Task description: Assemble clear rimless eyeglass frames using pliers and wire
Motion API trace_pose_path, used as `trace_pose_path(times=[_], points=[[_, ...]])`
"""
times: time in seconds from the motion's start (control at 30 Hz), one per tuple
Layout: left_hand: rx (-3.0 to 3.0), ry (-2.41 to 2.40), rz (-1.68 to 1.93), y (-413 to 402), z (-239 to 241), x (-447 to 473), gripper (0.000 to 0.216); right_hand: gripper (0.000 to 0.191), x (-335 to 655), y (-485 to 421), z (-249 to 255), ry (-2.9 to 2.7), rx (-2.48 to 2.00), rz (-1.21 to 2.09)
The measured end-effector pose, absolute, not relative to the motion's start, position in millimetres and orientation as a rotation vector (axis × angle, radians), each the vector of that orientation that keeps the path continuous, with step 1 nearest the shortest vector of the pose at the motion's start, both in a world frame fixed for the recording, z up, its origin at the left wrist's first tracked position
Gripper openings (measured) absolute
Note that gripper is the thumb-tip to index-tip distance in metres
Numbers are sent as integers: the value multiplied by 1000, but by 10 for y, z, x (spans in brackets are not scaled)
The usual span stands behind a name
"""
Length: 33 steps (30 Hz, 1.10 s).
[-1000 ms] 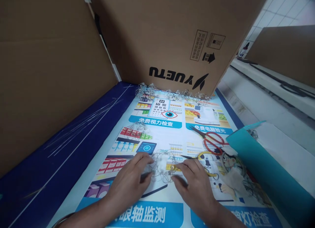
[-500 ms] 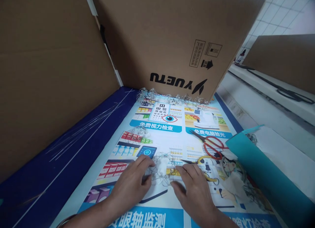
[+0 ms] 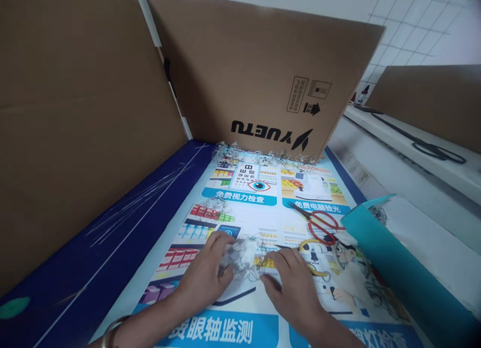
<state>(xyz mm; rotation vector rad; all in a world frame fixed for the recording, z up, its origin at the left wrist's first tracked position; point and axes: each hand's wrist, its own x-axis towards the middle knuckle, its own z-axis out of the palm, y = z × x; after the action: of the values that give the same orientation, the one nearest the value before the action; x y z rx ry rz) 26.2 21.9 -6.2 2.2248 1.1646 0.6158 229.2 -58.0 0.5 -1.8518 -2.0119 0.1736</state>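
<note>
A small ring of thin, looped silvery wire (image 3: pixel 246 270) lies low over the printed poster sheet, between my two hands. My left hand (image 3: pixel 206 268) pinches its left edge with curled fingers and thumb. On the other side, my right hand (image 3: pixel 293 278) has its fingertips closed at the ring's right edge, the thumb slightly lower. Just beyond the right hand are yellow-handled scissors (image 3: pixel 319 273), partly covered. Red-handled scissors (image 3: pixel 323 227) lie farther up the poster (image 3: pixel 259 215).
Cardboard panels (image 3: pixel 259 72) wall off the back and left. More wire pieces (image 3: pixel 263 157) line the back panel's foot, and one (image 3: pixel 216 205) lies left of centre. Loose straight wires (image 3: pixel 131 203) rest on the blue cloth. A teal-sided box (image 3: pixel 406 258) stands at right.
The camera view has tilted and shifted slightly, so the back panel sits lower. Both hands stay at the wire ring, with only slight movement of the left fingers.
</note>
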Motion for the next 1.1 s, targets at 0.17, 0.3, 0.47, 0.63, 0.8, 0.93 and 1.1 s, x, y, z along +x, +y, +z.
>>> trace_pose_path(times=[0.17,0.3,0.47,0.63,0.8,0.93,1.1], points=[[2338,1029,753,294,-116,288,52,33,2299,-587,-6,-2008,-1837,123],[2445,990,682,329,-160,324,51,30,2300,-590,2,-2036,-1844,68],[2445,1038,677,333,-203,342,47,29,2292,-608,8,-2039,-1847,-2],[2457,1039,706,343,-214,360,44,31,2289,-632,1,-2038,-1867,-73],[2480,1054,739,335,-225,377,42,28,2274,-661,21,-2036,-1886,-141],[2494,1061,756,335,-218,394,41,28,2268,-683,56,-2053,-1889,-169],[2465,1050,728,338,-209,398,38,32,2269,-704,62,-2087,-1919,-125]])
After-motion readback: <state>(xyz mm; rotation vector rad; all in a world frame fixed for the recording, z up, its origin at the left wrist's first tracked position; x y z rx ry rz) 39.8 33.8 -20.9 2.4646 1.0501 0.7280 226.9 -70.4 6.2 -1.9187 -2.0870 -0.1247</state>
